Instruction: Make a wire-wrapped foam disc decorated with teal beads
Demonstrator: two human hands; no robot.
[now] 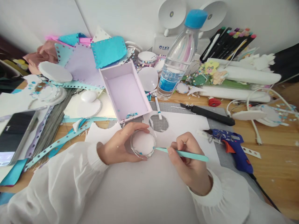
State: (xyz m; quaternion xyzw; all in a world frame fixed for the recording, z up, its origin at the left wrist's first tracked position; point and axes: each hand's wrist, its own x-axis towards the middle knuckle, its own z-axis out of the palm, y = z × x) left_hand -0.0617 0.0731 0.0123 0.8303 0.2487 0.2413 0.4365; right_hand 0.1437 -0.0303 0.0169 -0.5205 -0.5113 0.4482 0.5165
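Note:
My left hand [126,144] curls its thumb and fingers around a small round white disc [143,142] with a raised rim, where blue and whitish bits cling. In my right hand [188,158] is a pair of mint-green tweezers [191,155], pinched like a pen. Their tip reaches the right side of the rim; whether a bit sits between the points is too small to tell. Under and behind the disc lies white paper [184,124] with a round hole cut in it. Just beyond stands a lilac open box [126,90] with several blue bits at its near end.
A blue glue gun [235,146] and a black utility knife [210,113] lie to the right. A water bottle [177,56] stands behind the paper. Colored paper [108,51] is heaped at the back left, above a phone [16,133]. Markers [233,40] stand at the back right.

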